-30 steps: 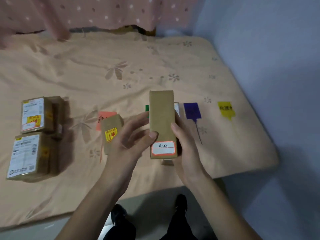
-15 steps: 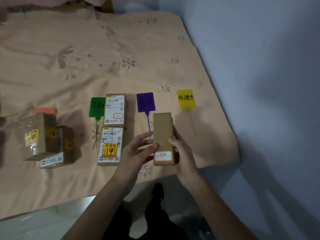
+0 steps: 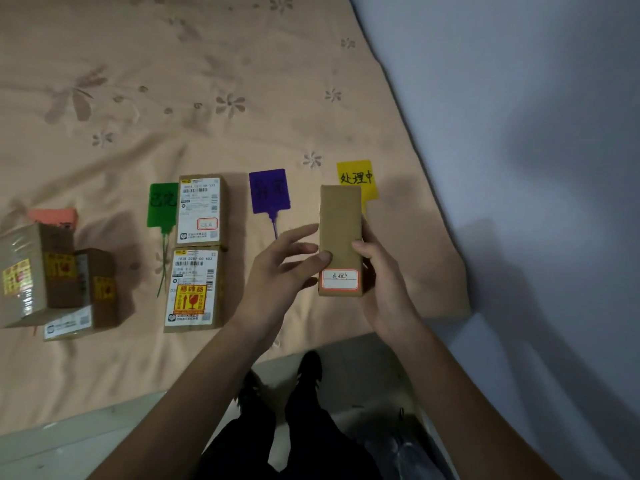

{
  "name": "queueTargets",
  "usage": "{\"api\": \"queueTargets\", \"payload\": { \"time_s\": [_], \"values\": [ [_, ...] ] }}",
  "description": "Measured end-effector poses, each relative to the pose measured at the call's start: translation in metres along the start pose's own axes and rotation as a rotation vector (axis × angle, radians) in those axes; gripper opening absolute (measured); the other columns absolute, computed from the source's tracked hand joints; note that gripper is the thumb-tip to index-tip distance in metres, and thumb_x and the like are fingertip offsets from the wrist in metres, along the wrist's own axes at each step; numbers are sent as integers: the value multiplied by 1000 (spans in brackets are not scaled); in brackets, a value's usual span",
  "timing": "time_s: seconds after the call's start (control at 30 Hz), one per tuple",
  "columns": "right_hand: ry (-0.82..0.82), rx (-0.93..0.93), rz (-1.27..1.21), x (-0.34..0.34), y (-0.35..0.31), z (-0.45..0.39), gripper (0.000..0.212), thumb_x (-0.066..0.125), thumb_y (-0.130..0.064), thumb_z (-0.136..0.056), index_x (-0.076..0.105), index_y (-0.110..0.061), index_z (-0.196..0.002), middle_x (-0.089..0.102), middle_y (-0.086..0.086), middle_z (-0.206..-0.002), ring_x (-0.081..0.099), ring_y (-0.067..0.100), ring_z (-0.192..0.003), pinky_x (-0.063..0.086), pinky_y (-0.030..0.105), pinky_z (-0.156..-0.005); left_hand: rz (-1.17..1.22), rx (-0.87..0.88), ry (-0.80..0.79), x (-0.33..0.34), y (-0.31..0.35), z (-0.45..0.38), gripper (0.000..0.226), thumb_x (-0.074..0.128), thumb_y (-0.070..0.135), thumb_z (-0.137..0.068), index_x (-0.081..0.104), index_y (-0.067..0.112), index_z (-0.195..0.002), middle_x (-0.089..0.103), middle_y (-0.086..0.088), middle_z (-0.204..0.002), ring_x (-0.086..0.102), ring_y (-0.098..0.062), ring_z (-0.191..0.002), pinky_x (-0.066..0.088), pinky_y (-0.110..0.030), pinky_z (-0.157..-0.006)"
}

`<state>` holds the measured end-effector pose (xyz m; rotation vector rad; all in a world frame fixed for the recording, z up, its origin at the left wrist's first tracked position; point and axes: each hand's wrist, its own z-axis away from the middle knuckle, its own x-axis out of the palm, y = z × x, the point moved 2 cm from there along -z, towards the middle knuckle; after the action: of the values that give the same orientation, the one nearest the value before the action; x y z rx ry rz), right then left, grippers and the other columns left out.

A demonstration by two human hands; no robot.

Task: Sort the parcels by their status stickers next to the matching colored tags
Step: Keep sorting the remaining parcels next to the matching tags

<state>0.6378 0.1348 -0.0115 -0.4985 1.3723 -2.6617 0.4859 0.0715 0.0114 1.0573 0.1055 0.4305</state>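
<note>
The right hand [image 3: 384, 285] stays clamped on the tall box [image 3: 340, 233] while the left hand [image 3: 280, 278], fingers spread, only touches its edge, and the box has come across from the purple tag [image 3: 269, 190] to overlap the matching yellow tag [image 3: 356, 174], ready to set down

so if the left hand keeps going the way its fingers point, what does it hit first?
Most likely the tall brown cardboard parcel itself: the left hand points right toward its side, thumb already touching. Depth beyond that is unclear.
</note>
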Motion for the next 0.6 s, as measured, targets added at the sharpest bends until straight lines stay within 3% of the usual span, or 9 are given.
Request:
{"api": "queueTargets", "payload": {
  "time_s": [0.17, 0.23, 0.47, 0.6],
  "values": [
    [-50, -60, -18, 2, -28, -2, 71, 64, -40, -87, 57, -34, -158, 76, 6, -141, 73, 27, -123, 48, 63, -119, 38, 95, -18, 5, 27, -4, 44, 80, 26, -85, 75, 35, -127, 64, -21, -121, 69, -38, -121, 62, -55, -100],
    [-58, -78, -24, 4, -37, -2, 68, 58, -35, -93, 53, -32, -161, 74, 9, -144, 72, 28, -123, 46, 65, -120, 37, 114, -21, 7, 36, -4, 41, 80, 26, -85, 76, 37, -125, 65, -16, -116, 69, -38, -122, 60, -58, -101],
    [-106, -144, -17, 7, -53, 0, 65, 52, -29, -98, 50, -28, -163, 71, 12, -148, 73, 24, -119, 55, 53, -108, 44, 159, -9, 11, 52, 1, 43, 78, 22, -87, 74, 32, -128, 66, -7, -112, 72, -35, -114, 60, -56, -99],
    [-118, -141, -38, 9, -51, 0, 71, 50, -29, -96, 43, -25, -167, 65, 18, -153, 71, 27, -121, 53, 55, -108, 59, 155, 3, 10, 49, 3, 42, 79, 22, -87, 75, 35, -127, 64, -19, -123, 71, -35, -116, 62, -51, -95]
  ]
}}
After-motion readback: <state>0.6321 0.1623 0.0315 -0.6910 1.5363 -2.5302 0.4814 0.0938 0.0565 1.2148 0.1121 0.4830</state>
